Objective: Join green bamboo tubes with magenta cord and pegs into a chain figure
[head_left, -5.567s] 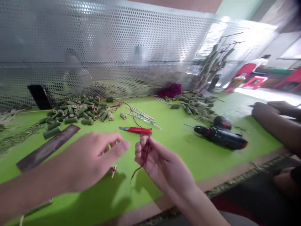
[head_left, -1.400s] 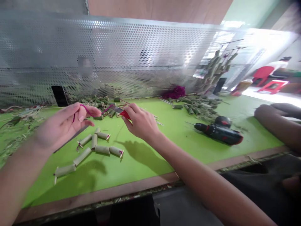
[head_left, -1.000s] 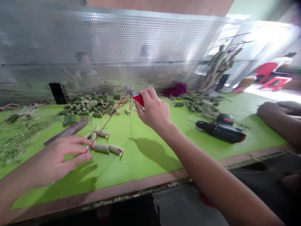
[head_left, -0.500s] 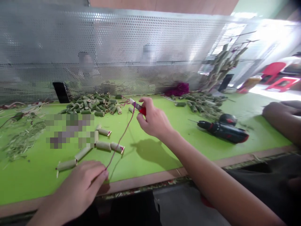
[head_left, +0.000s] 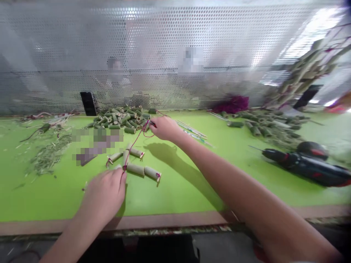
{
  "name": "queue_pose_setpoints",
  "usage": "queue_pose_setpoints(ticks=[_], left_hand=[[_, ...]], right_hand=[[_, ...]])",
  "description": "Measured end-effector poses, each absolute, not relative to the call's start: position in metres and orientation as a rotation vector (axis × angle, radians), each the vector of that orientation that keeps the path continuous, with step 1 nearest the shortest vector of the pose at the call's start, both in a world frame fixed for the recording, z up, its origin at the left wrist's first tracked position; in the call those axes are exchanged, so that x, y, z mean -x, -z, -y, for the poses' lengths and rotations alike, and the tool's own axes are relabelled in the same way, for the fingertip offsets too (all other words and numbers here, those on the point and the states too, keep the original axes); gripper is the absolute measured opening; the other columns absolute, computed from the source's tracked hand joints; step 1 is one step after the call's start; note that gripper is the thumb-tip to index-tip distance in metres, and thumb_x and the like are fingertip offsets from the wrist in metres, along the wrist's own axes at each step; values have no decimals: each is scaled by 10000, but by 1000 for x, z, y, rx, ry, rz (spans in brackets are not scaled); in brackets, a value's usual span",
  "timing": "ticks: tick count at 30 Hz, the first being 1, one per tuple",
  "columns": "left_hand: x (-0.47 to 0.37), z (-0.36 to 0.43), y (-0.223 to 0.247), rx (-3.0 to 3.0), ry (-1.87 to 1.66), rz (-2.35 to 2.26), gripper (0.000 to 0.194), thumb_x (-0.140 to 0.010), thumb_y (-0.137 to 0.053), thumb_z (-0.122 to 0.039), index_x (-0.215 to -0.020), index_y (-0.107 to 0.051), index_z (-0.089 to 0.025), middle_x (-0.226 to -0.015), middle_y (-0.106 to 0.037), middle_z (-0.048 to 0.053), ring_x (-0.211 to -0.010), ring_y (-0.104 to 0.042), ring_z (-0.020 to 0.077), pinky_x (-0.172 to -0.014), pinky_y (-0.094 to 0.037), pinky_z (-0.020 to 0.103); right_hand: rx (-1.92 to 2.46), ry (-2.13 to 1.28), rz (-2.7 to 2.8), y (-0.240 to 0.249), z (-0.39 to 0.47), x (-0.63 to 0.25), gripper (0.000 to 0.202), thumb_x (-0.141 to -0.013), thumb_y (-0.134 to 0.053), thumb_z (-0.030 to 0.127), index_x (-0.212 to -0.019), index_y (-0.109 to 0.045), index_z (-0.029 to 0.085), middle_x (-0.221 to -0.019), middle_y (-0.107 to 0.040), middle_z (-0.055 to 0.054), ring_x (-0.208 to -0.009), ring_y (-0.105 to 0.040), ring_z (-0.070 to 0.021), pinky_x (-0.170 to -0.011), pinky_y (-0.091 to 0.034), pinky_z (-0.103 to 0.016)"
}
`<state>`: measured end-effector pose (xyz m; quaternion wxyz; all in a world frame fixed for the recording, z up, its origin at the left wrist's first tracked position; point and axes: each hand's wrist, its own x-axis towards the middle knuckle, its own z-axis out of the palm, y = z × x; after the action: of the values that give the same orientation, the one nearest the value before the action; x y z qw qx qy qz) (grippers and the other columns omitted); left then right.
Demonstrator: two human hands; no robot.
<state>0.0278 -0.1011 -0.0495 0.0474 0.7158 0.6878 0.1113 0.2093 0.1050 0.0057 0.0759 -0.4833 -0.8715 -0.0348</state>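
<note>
My left hand rests low on the green table and pinches a thin red string beside a cluster of short bamboo tubes tied with red thread. The string runs up and away to my right hand, which lies palm down with closed fingers at the edge of a pile of cut bamboo pieces. Only a small dark tip shows at its fingers, where the red-handled knife's blade sticks out; the handle is hidden.
A black and red cordless drill lies at the right. Another bamboo pile, a purple thread bundle and thin sticks sit further back. A phone leans on the perforated metal panel. Shavings cover the left.
My right hand has dropped from mid-air to the table by the bamboo pile. My left hand moved up from the table edge to the tied tubes, string still pinched. The view shifted left.
</note>
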Motion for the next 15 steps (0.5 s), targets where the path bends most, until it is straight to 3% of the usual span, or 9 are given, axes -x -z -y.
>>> queue_pose_setpoints(ticks=[6,15], left_hand=[[-37,93,46,-2193,-131,-2153,489,-1046,-291,-254,-948,-760,-161,-855,-782,116,-715,-737,264,-576,-533,342],[-34,113,77,-2334,-277,-2050,514,-1033,-281,-243,-821,-747,-205,-780,-782,96,-699,-748,243,-586,-561,328]], right_hand=[[1397,84,2673,7,-125,-191,357,-1000,-375,331,-1106,-686,191,-1024,-745,-111,-838,-659,-235,-651,-429,-307],[1349,119,2810,27,-131,-178,322,-992,-399,282,-1018,-707,193,-943,-751,-111,-778,-683,-234,-661,-469,-313]])
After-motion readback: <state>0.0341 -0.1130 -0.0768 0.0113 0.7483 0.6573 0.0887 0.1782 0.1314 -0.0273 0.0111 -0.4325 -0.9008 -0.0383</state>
